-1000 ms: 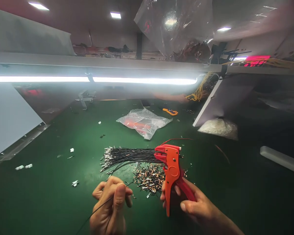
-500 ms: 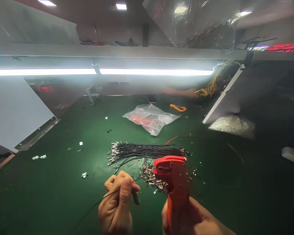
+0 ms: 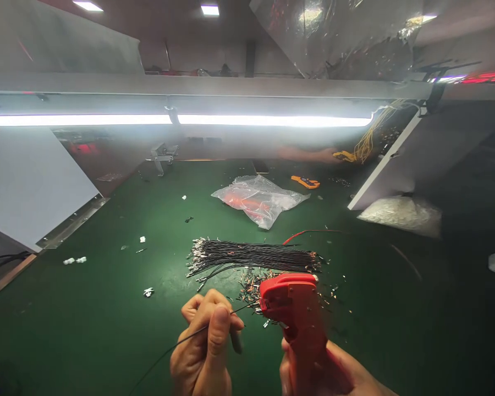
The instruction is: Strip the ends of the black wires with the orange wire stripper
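My left hand pinches a thin black wire between thumb and fingers; its long end trails down to the lower left. The wire's short end points right and reaches the jaws of a red wire stripper; whether it is between the jaws I cannot tell. My right hand is wrapped around the stripper's handles, partly hidden behind them. Just beyond lies a bundle of black wires with metal terminals at the left ends. Small scraps of cut wire and terminals are heaped between the bundle and the stripper.
A clear plastic bag with something red inside lies behind the bundle. An orange-yellow tool is farther back, with a bag of white pieces at right. White connectors dot the left side. A light tube crosses overhead.
The stripper has come slightly lower, and the wire's short end is now at its jaws. The whole view has shifted a little. Both hands keep their grip.
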Tool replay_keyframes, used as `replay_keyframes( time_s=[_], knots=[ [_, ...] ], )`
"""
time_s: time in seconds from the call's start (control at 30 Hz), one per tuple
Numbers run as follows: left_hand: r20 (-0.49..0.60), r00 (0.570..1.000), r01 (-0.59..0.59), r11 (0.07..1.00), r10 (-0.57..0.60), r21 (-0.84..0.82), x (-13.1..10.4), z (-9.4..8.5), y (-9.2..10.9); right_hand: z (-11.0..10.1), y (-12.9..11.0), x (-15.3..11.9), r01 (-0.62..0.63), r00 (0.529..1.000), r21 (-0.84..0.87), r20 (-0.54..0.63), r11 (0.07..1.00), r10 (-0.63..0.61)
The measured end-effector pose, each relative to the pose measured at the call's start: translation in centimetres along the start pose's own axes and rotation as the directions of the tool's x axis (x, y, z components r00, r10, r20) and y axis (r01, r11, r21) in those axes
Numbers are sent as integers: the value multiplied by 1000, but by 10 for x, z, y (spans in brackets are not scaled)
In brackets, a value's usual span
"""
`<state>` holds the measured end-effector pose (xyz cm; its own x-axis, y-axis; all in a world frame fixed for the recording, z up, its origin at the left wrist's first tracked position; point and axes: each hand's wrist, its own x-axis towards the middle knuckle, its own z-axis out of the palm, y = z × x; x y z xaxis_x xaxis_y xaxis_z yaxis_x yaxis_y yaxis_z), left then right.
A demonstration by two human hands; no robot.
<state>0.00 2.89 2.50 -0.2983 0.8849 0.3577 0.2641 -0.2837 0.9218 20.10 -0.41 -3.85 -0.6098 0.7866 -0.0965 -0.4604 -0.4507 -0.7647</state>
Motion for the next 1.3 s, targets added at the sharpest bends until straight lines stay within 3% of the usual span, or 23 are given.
replay_keyframes(
  time_s=[0.13,0.27,0.4,0.53,0.63,0.77,1.03,1.3],
  knots=[
    [-13,984,-179,984,179,26,-3,3,0,-1,-2,-1,11,999,20,32,1000,-12],
    [58,929,-370,908,366,195,-5,2,-3,1,-8,0,80,993,47,83,996,-83],
    [178,880,-476,802,441,362,-7,2,-4,10,-11,2,118,992,37,-43,992,-116],
    [210,855,-518,765,474,382,-9,5,-4,19,-11,2,133,986,92,-109,987,-123],
    [231,835,-550,755,499,357,-12,8,-4,21,-8,3,128,991,81,-52,988,-124],
    [181,830,-557,764,528,326,-16,11,-6,18,0,7,100,994,95,35,990,-104],
    [206,811,-585,758,548,289,-20,15,-6,18,-4,7,-17,998,-33,64,999,19],
    [178,777,-628,720,604,295,-22,18,-9,24,-8,10,24,998,-65,64,998,-20]
  ],
)
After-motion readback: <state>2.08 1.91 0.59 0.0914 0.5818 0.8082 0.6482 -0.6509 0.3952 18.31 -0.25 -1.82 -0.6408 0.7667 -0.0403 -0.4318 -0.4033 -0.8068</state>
